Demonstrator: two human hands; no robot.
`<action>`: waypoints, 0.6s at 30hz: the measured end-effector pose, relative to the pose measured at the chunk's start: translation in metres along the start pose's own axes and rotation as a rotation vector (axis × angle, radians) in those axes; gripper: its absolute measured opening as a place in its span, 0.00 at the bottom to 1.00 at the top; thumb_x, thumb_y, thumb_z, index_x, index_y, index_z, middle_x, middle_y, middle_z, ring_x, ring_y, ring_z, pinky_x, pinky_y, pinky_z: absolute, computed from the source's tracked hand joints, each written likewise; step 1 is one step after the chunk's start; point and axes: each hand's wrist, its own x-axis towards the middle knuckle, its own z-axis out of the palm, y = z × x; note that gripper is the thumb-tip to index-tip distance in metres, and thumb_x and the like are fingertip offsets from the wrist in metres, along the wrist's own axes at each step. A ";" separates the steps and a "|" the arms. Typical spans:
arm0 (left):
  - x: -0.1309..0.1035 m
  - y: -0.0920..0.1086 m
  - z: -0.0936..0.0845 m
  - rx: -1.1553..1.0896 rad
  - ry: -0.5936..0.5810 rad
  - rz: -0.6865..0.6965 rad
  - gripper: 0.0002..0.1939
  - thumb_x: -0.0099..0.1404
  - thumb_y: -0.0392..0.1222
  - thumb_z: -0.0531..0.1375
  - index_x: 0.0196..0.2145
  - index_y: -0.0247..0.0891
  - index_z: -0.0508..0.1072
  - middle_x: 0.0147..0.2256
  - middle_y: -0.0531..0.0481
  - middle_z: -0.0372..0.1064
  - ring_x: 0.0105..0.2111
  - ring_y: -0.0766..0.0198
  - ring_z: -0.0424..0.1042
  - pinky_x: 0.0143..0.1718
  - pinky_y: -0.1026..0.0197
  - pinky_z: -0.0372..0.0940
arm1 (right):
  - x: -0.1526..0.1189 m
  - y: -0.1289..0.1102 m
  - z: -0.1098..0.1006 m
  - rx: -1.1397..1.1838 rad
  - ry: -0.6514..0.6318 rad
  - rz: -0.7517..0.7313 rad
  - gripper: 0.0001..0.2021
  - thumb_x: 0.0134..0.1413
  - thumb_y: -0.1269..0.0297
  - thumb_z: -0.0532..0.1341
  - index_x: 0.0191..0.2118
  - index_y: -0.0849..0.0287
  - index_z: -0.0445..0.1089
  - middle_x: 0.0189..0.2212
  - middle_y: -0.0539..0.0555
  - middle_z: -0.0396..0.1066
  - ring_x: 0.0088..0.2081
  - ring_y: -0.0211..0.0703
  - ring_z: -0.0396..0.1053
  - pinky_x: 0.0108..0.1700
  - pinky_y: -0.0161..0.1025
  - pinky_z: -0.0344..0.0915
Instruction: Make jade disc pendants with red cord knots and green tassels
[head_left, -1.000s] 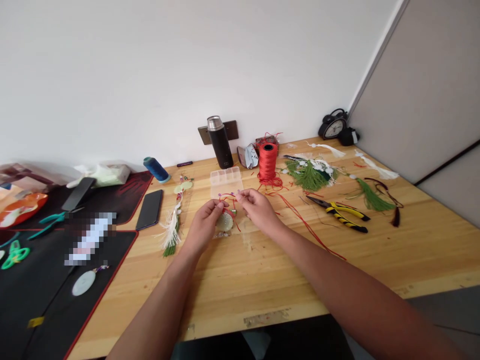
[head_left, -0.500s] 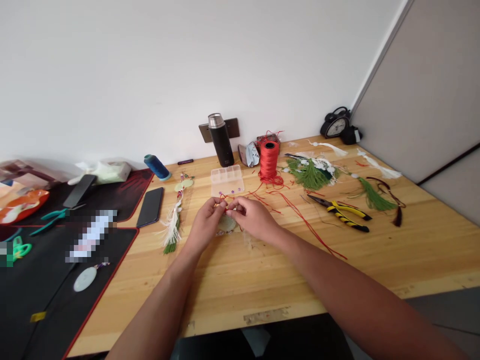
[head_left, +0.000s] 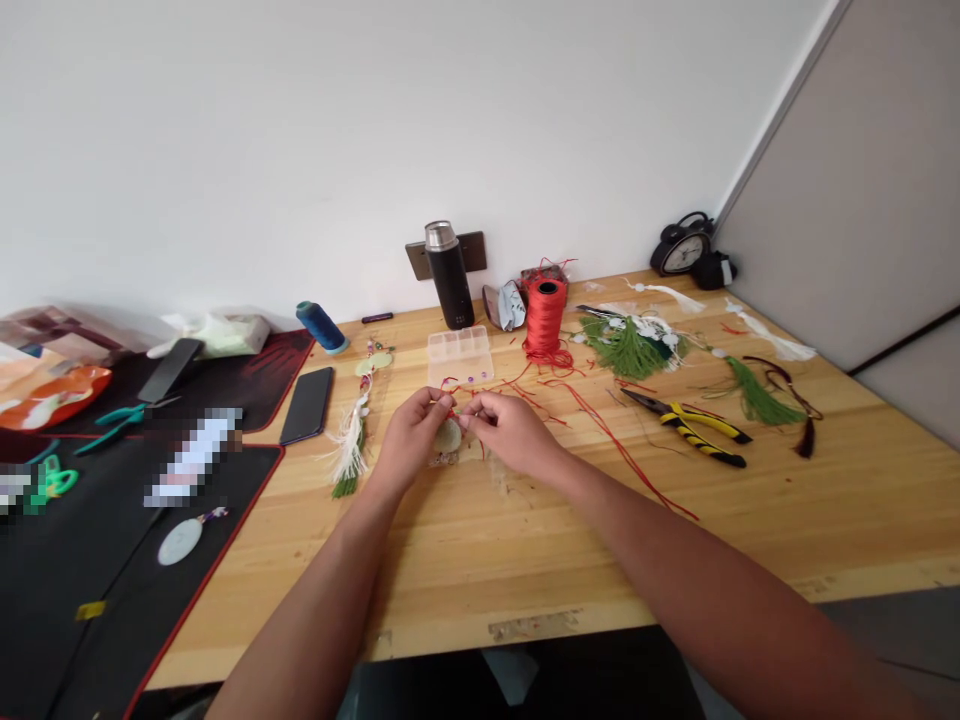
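Observation:
My left hand (head_left: 414, 432) and my right hand (head_left: 510, 428) meet over the middle of the table, both with fingers pinched. Thin red cord (head_left: 453, 408) shows between the fingertips of the two hands. Below the fingers hangs or lies a pale green round pendant (head_left: 448, 437); which of the two I cannot tell. Just behind the hands stands a clear compartment box (head_left: 459, 350) with a few purple beads at its near edge. The red cord's exact path is hidden by the fingers.
A red cord spool (head_left: 545, 318) and black thermos (head_left: 450, 280) stand at the back. Yellow-black pliers (head_left: 694, 428) and green tassels (head_left: 630, 345) lie right. Left are a phone (head_left: 307, 405), a white-green tassel pendant (head_left: 349, 445), blue thread (head_left: 321, 327) and a black mat (head_left: 225, 560).
The view has shifted slightly, so the table's contents sit a little further right. My right hand's fingertips have drawn slightly away from the left's, with both hands staying pinched over the pendant.

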 end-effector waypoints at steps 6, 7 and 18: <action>0.003 -0.002 -0.004 0.032 0.062 0.081 0.23 0.64 0.64 0.69 0.35 0.39 0.75 0.28 0.53 0.71 0.25 0.65 0.65 0.28 0.62 0.57 | 0.000 -0.002 0.000 0.006 -0.004 -0.001 0.07 0.65 0.62 0.64 0.35 0.56 0.75 0.31 0.49 0.76 0.33 0.42 0.69 0.38 0.40 0.61; 0.003 -0.002 -0.004 0.029 0.060 0.082 0.23 0.64 0.64 0.69 0.35 0.39 0.75 0.28 0.53 0.70 0.26 0.65 0.65 0.28 0.62 0.57 | -0.001 -0.002 -0.001 0.003 -0.005 -0.002 0.07 0.65 0.63 0.64 0.35 0.56 0.75 0.31 0.49 0.76 0.32 0.42 0.69 0.37 0.40 0.61; 0.007 -0.006 -0.007 0.057 0.078 0.069 0.22 0.63 0.62 0.68 0.34 0.40 0.75 0.25 0.55 0.68 0.23 0.66 0.61 0.26 0.62 0.53 | -0.003 0.001 0.003 0.019 -0.070 0.000 0.06 0.64 0.63 0.64 0.34 0.55 0.73 0.25 0.47 0.69 0.28 0.41 0.64 0.33 0.39 0.56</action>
